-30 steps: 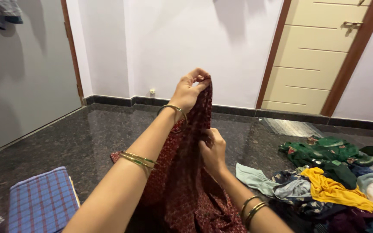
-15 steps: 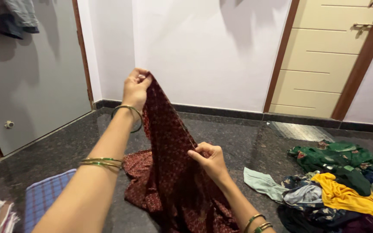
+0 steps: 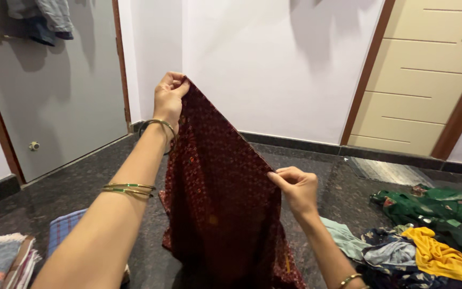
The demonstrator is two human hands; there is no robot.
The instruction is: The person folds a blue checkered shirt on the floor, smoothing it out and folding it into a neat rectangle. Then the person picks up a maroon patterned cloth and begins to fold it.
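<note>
Your left hand (image 3: 169,96) pinches a corner of the dark red patterned garment (image 3: 220,198) and lifts it high, so the cloth hangs its full length below that hand. Your right hand (image 3: 295,187), lower and nearer you, grips the sloping edge between thumb and fingers, drawing it taut. The heap of mixed clothes (image 3: 429,241) lies beyond your right hand; the folded blue checked cloth (image 3: 65,233) lies beneath your left forearm.

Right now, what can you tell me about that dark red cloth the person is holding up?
The dark red cloth looks thin and soft, with a small, regular printed pattern. It hangs in the air in a sloping shape. The left hand pinches its top corner high up; the right hand grips its edge lower down. Its bottom droops toward the dark polished floor, where it goes out of view.
</note>
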